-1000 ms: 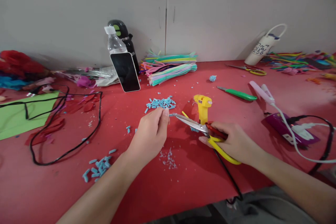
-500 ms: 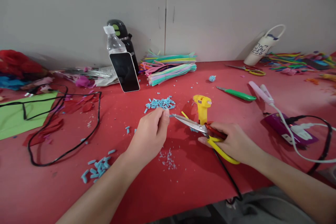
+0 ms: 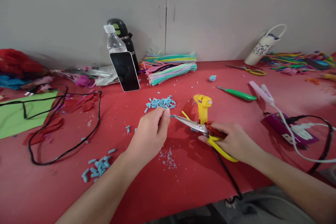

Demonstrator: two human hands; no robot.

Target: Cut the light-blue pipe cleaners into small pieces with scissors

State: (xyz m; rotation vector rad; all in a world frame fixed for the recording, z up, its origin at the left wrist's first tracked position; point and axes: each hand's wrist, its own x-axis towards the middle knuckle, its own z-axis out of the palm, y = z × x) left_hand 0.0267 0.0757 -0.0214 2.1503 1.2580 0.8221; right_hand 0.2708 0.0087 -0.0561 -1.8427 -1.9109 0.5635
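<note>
My left hand (image 3: 153, 127) is closed in a pinch on a small blue pipe cleaner piece (image 3: 172, 116), whose end pokes out past the thumb. My right hand (image 3: 231, 138) grips the scissors (image 3: 193, 124) by their red and yellow handles. The blade tips touch or nearly touch the blue piece, and the blades look almost closed. Just beyond my left hand lies a pile of cut blue pieces (image 3: 160, 103). Another blue pile (image 3: 98, 168) is left of my left forearm. Fine blue trimmings (image 3: 168, 158) are scattered between my hands.
A yellow glue gun (image 3: 202, 106) stands behind the scissors. A green craft knife (image 3: 239, 94) and a purple power strip (image 3: 291, 129) are to the right. A phone (image 3: 125, 71) leans on a bottle near bundled pipe cleaners (image 3: 170, 68). Black cable (image 3: 98, 119) loops across the left.
Almost nothing differs. Both hands keep the same places, with the scissors at the blue piece; the scissor handles have come very slightly closer together.
</note>
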